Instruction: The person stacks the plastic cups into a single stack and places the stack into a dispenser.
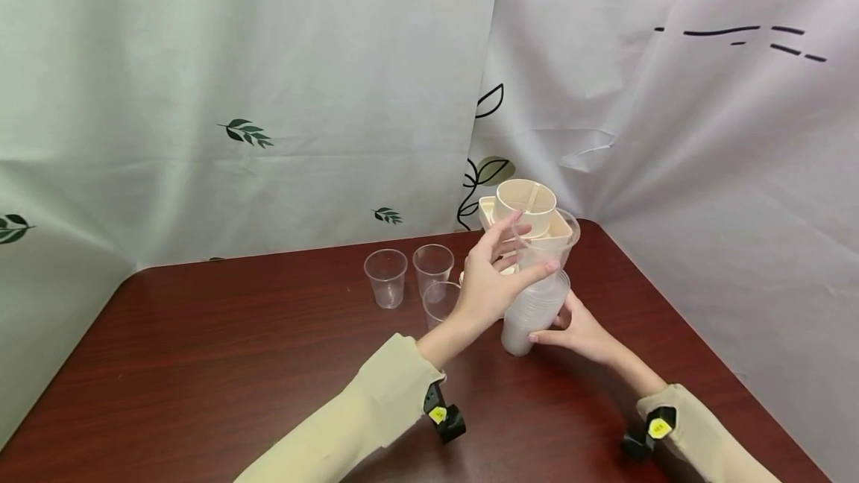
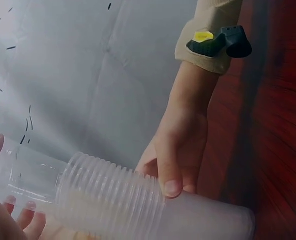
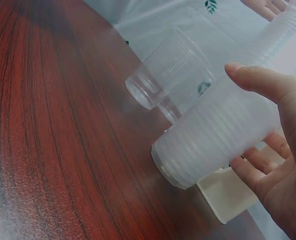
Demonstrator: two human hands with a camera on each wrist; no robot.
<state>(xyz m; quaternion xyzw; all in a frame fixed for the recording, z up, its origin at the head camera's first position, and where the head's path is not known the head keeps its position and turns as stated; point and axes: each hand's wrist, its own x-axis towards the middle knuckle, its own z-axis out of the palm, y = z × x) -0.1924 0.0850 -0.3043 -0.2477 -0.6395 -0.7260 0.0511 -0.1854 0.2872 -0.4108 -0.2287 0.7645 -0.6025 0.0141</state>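
Observation:
My right hand [image 1: 585,330] grips a tall stack of nested clear plastic cups [image 1: 525,325] around its lower half, tilted, with the base close over the table. At the top of the stack, my left hand [image 1: 490,278] holds one clear plastic cup [image 1: 552,250] between thumb and fingers. In the left wrist view this cup [image 2: 35,175] sticks well out of the stack's ribbed rims [image 2: 110,195], its lower end still inside them. The right thumb lies along the stack's side in the right wrist view, with the other fingers beneath.
Three single clear cups, a left one [image 1: 387,278], a back one [image 1: 433,263] and a front one [image 1: 439,304] partly behind my left forearm, stand upright on the dark red table [image 1: 235,364]. Cream containers [image 1: 523,203] are piled behind the stack. Pale curtains [image 1: 322,95] hang around the table.

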